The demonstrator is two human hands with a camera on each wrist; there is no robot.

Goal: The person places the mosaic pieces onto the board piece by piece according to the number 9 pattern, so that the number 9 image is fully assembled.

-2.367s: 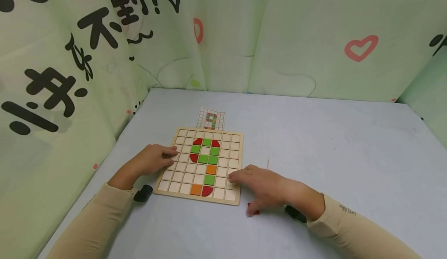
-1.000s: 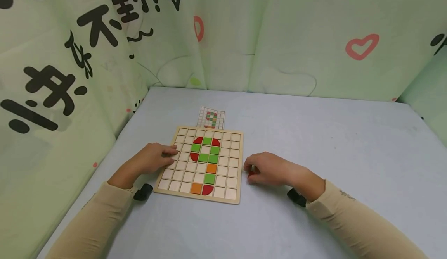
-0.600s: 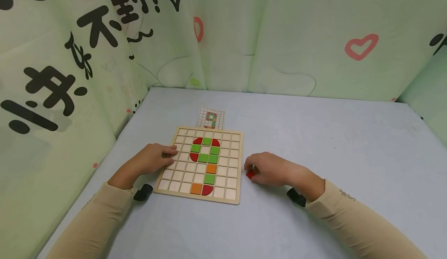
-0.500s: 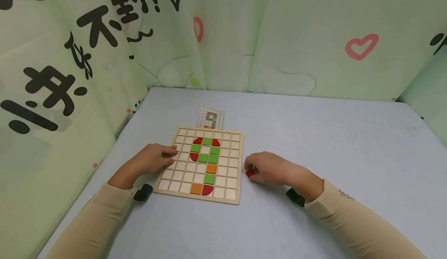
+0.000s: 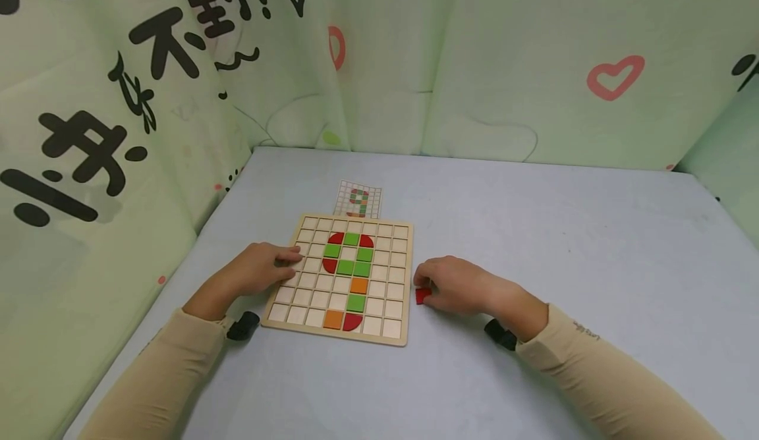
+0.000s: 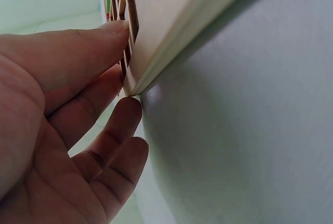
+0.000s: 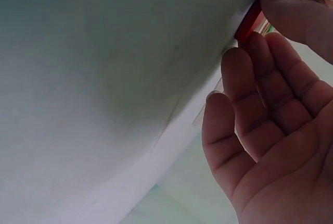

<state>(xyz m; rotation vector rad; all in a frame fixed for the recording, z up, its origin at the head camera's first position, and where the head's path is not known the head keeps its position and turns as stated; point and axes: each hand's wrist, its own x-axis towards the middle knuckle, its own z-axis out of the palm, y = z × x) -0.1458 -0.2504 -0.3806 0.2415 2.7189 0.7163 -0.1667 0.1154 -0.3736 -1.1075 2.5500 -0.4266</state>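
Observation:
A wooden grid board (image 5: 301,300) lies on the table, with green, orange and rounded red tiles forming a 9-like figure in its cells. At its left edge my left hand (image 5: 255,272) rests with thumb and fingertips on the board; the left wrist view shows the thumb (image 6: 99,44) on the face and other fingers by the rim. Just off the right edge, my right hand (image 5: 462,287) pinches a red tile (image 5: 422,295) low at the table. In the right wrist view the red tile (image 7: 252,18) is between thumb and fingers; its full outline is hidden.
A small pattern card (image 5: 373,201) with a similar figure lies behind the board, its lower part covered by it. Pale green curtains (image 5: 474,64) enclose the back and left of the white table (image 5: 563,295). Dark wrist cameras (image 5: 244,327) sit under both wrists.
My right hand left the board's right side, picked up the red tile from the table nearer me and brought it beside the board. The tile has since turned between its fingers. Left hand stays put.

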